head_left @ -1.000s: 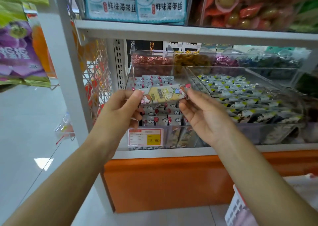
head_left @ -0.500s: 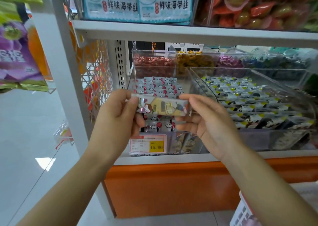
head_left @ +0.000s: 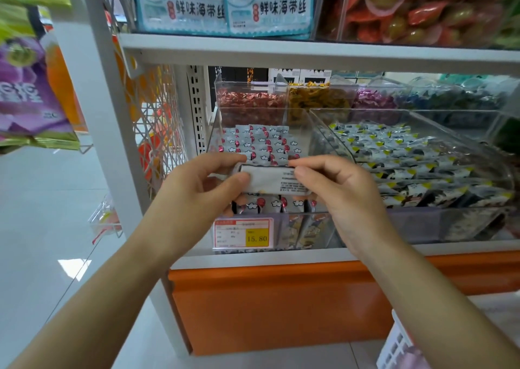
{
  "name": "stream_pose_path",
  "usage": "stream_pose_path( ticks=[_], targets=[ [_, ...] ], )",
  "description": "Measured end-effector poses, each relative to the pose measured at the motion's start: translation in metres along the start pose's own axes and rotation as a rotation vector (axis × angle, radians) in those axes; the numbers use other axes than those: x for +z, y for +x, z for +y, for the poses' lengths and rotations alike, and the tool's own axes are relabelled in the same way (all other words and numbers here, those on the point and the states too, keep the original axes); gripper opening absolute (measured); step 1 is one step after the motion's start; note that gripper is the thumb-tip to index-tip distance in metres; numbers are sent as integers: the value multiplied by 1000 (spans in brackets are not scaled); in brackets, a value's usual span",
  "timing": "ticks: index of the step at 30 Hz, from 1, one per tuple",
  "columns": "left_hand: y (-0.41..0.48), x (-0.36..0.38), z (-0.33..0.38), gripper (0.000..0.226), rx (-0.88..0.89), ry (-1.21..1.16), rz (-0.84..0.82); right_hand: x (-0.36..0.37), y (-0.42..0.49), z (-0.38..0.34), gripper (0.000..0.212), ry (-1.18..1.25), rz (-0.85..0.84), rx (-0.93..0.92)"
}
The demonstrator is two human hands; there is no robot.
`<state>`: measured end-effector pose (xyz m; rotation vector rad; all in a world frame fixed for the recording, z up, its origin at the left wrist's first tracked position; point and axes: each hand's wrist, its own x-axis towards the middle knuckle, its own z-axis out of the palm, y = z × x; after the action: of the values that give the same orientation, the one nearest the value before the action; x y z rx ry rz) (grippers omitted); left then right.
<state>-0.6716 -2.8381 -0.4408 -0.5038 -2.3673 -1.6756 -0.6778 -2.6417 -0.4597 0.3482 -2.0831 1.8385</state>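
Nearest me, at the lower right, the corner of a white basket [head_left: 398, 346] stands on the floor beside the orange base panel [head_left: 281, 306] of the shelving. Above that panel runs the white front edge of the lower shelf [head_left: 197, 259], with a price tag [head_left: 243, 233] clipped just over it.

Above the tag, both my hands hold one snack packet [head_left: 277, 181] level, its white printed back turned toward me. My left hand [head_left: 197, 191] pinches the packet's left end between thumb and fingers; my right hand [head_left: 337, 197] pinches its right end the same way. The packet hangs over the front wall of the clear bin [head_left: 213, 132] at the left end of the shelf, apart from the rows of cloud-print packets [head_left: 261, 143] lying inside.

Just right of it, wall against wall, a wider bin [head_left: 422, 118] holds packets with yellow corners. Left of my left hand stands the white upright post [head_left: 92, 101], and beyond it the aisle floor [head_left: 42, 214] stretches away.

Farther back sit smaller bins of red sweets [head_left: 247, 101] and yellow sweets [head_left: 315, 98]. The upper shelf [head_left: 281, 50] crosses overhead, leaving a gap above the bin rims, and blue seaweed packs [head_left: 225, 5] stand on it.
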Motion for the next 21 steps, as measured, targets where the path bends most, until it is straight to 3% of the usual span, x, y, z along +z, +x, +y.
stream_pose_path(
  ticks=[7,11,16,21],
  targets=[
    [-1,-2,1,25,32,151,-95,1,0,-1,18,-96,89,-50],
    [0,2,3,14,42,123,-27,3,-2,-3,15,-162,35,-118],
    [4,-10,6,40,19,174,-173,2,0,-5,20,-78,-7,-55],
    [6,-14,3,45,-40,148,-306,1,1,-6,17,-18,-86,14]
  ],
)
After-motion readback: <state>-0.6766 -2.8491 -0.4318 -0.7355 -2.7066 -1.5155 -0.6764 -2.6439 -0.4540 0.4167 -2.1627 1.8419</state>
